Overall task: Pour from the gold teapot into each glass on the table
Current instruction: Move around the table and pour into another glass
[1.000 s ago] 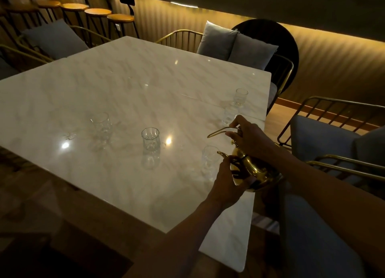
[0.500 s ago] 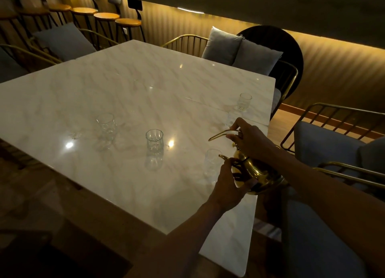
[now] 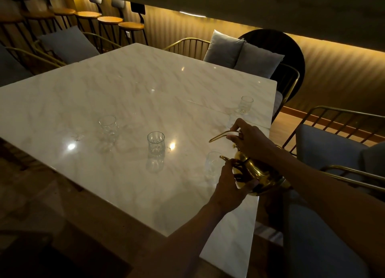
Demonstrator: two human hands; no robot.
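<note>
Both hands hold the gold teapot [image 3: 257, 173] over the marble table's [image 3: 135, 94] right edge.

Far left of the teapot stands one glass [image 3: 108, 125], nearer another [image 3: 155, 142], a third [image 3: 212, 163] just beside its spout; a fourth [image 3: 245, 104] beyond. The left hand [image 3: 229, 186] cups the belly; the right hand [image 3: 253, 142] grasps the top.
</note>
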